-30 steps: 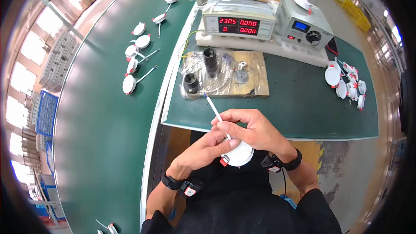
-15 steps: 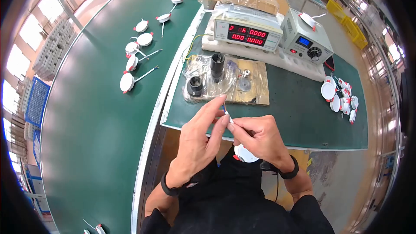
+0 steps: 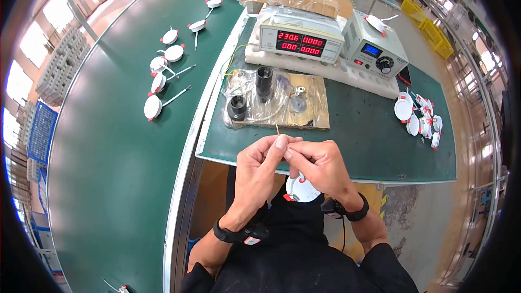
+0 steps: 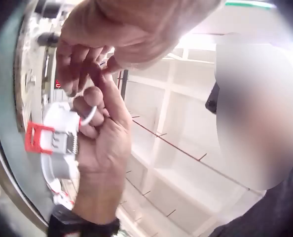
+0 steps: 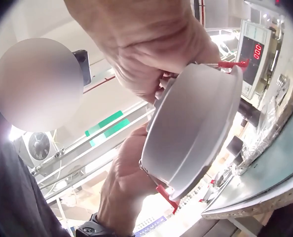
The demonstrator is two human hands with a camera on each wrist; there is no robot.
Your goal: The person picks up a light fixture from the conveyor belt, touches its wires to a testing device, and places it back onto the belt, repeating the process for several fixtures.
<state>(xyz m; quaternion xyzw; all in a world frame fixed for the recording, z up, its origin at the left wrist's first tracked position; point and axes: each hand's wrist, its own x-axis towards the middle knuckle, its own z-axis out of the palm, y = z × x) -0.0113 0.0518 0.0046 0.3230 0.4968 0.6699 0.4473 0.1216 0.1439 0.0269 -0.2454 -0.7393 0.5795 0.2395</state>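
Observation:
Both hands meet in front of the bench edge in the head view. The left hand (image 3: 258, 176) pinches the wire end (image 3: 278, 129) between thumb and index finger, its copper-coloured tip sticking up. Beside it the right hand (image 3: 324, 171) pinches the same cable, fingertips touching the left's. A round white lamp (image 3: 303, 189) with red clips hangs below the right hand. In the left wrist view the white cable (image 4: 90, 116) runs from the lamp (image 4: 61, 143) into the right hand's fingers. The lamp (image 5: 191, 128) covers part of the hands in the right wrist view.
A board (image 3: 315, 114) with black cylinders (image 3: 264, 82) lies on the green bench (image 3: 369, 146), a meter (image 3: 298, 42) and a dial unit (image 3: 377, 49) behind. White lamps (image 3: 402, 109) are piled at right. More lamps (image 3: 153, 107) line the green belt (image 3: 108, 157) at left.
The left hand has moved up from beside the lamp to the cable's end, and its raised fingers have closed on the wires. The lamp now hangs lower under the right hand.

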